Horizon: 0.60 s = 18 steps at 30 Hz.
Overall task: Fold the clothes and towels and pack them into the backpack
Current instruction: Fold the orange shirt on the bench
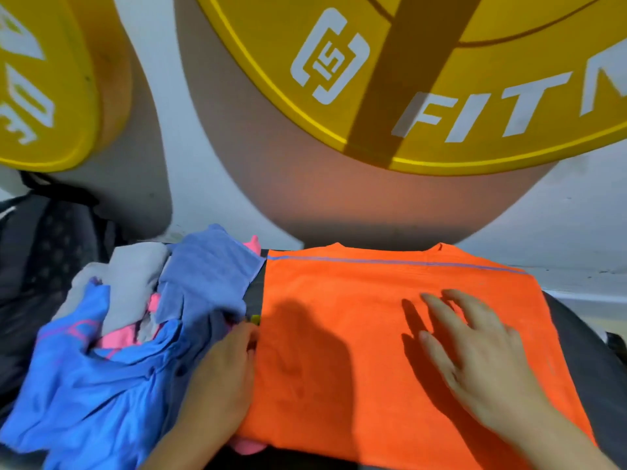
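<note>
Dark bench [583, 351] bears orange cloth [339, 290] crosswise, striped edge away.

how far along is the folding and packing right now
Early. No folded stack shows yet. In hand: the orange towel lies flat, right hand spread on it, left hand at its left edge. Left to do: the pile of blue, grey and pink clothes beside it is loose, and nothing can be seen going into the backpack at far left.

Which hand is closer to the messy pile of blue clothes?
Left. The left hand is right beside the pile, at the orange towel's left edge. The right hand lies on the towel, farther away.
</note>
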Tool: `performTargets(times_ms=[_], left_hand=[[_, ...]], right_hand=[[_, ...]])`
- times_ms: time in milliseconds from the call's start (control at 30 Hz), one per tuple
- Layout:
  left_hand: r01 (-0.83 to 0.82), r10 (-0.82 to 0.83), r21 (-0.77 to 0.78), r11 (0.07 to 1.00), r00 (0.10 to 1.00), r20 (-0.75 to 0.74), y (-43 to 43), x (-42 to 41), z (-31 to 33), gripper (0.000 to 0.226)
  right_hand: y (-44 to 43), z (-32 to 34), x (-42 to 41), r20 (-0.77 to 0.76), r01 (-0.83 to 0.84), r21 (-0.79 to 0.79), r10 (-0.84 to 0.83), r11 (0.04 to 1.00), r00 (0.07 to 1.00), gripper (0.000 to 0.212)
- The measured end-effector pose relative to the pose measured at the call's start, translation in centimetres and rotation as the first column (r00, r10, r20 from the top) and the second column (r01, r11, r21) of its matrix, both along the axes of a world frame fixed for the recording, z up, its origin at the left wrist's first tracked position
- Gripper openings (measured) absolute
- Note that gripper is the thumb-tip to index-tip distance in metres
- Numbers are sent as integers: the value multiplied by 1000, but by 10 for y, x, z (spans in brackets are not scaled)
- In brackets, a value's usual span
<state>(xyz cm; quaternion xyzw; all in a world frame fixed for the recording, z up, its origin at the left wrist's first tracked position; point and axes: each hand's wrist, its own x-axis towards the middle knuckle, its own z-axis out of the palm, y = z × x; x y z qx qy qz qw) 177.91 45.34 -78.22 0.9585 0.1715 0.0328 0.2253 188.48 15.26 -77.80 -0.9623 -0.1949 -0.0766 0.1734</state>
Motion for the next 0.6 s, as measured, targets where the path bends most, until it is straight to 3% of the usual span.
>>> performTargets(times_ms=[133,267,333,433,533,600], left_hand=[[20,-19,-78,997,1000,24,8,-9,1,24],[16,-33,-140,990,993,-116,13,-7,11,46],[13,-28,-106,994,990,-139,11,-7,12,37],[7,-1,41,999,991,-133,14,-11,12,12],[127,-70,289,949,977,-199,29,-19,15,14],[191,-86,422,886,963,-255,37,-26,17,20]], right_hand=[[25,-18,-48,-95,-233,-100,224,967,970,52],[25,-31,-70,-198,-287,-230,245,930,949,56],[25,-29,-69,-230,-298,-256,241,920,943,56],[22,-24,-69,-216,-309,-251,259,917,942,56],[6,-17,-71,-198,-213,-188,176,959,964,56],[-10,-9,-74,-147,-33,-145,11,989,989,52]])
